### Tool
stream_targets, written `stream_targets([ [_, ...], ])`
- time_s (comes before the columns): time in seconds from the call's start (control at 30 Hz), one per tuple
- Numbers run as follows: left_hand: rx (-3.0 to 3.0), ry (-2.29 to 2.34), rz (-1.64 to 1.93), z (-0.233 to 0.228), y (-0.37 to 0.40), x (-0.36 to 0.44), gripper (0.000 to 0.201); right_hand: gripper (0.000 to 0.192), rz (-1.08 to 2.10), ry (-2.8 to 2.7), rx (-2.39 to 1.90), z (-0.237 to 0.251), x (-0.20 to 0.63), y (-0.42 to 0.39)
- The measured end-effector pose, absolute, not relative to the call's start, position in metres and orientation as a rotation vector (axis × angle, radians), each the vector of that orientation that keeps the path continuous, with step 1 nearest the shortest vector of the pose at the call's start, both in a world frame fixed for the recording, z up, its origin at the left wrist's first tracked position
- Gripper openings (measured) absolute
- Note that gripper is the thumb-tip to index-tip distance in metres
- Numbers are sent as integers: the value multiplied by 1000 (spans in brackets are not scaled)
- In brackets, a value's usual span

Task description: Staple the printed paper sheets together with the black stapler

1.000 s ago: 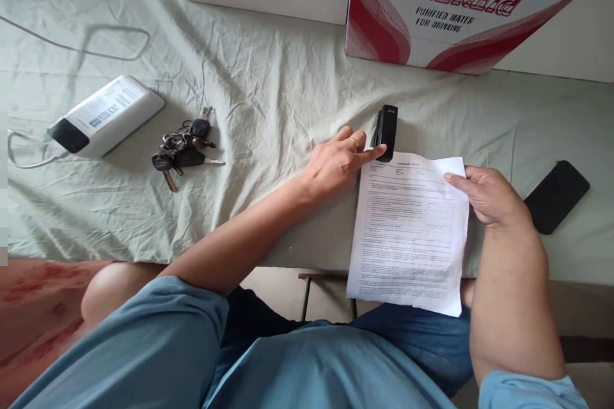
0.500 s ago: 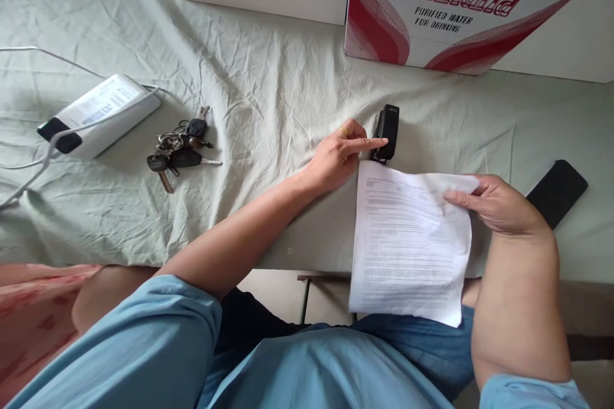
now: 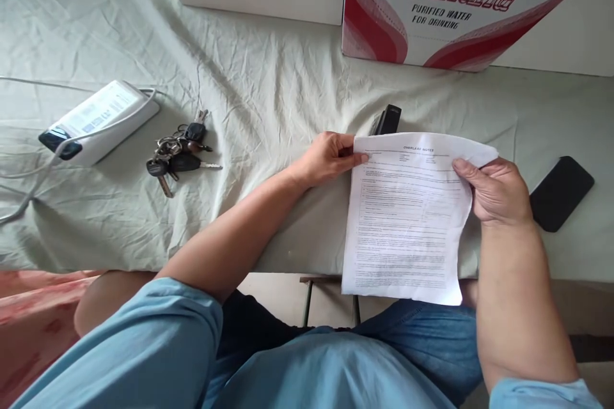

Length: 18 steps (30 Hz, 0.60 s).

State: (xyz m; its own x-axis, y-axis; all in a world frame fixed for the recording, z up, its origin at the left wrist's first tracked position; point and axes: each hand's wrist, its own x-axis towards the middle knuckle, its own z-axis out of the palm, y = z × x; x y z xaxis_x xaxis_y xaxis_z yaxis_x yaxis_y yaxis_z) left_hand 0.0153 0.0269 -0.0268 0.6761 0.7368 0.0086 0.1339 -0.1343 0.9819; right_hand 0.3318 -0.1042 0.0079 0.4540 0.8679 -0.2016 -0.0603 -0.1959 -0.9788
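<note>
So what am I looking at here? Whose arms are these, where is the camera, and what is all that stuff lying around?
The camera sits on a person's head, looking down at their own arms. The left hand and right hand each grip a top corner of a printed paper sheet. Behind it on the cloth-covered table lies a black stapler. Also there: a bunch of keys, a white power bank with its cable, a black phone and a Wahaha water carton.
</note>
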Motion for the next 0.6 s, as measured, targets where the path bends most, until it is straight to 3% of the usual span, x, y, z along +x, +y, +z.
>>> stream_targets([
  [0.27,1407,725,810,-31,27,18,65,58,1027,-750,-1576,-6,343,-100],
  [0.6,1336,709,883,-35,27,20,76,36,481,-900,-1568,-23,357,-95],
])
